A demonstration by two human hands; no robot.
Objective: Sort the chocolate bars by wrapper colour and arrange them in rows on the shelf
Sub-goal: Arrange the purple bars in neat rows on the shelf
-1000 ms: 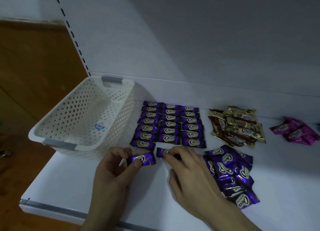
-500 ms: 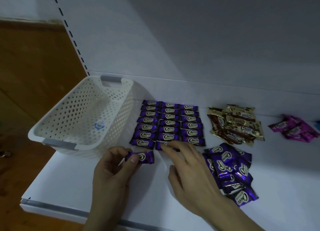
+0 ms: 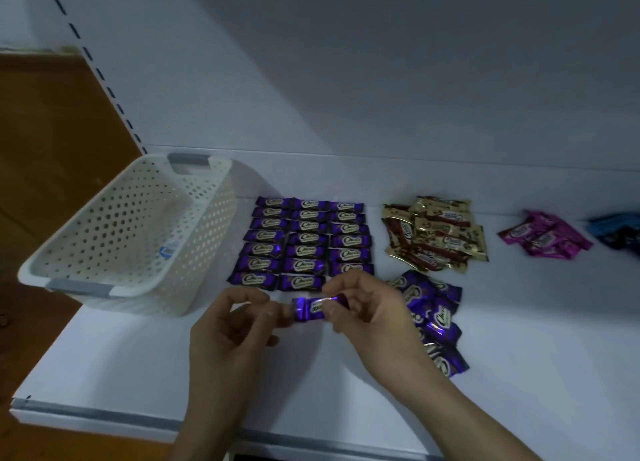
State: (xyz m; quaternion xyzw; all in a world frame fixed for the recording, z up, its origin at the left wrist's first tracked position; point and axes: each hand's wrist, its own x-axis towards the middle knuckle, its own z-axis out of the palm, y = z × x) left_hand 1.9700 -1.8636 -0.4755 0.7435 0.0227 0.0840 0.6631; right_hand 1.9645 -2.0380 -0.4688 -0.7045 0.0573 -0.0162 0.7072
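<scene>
Pinches a purple foil-wrapped chocolate bar (image 3: pixel 309 309) at lower centre, just clear of the white shelf board (image 3: pixel 138 356); left end between thumb and forefinger of the left hand (image 3: pixel 235 325), right end inside the curled fingers of the right hand (image 3: pixel 367 308); remaining fingers loosely bent, gripping nothing else. Looks bound for the open slot at the right of the nearest row in the tidy grid of purple bars (image 3: pixel 304 242) just above; could knock the two bars already in that row askew with a knuckle; could land crooked through slick foil slipping; might drag the right wrist across the loose purple heap (image 3: pixel 433 318) right of centre, scattering it toward the gold-and-brown pile (image 3: pixel 436 235) and mixing colours.
</scene>
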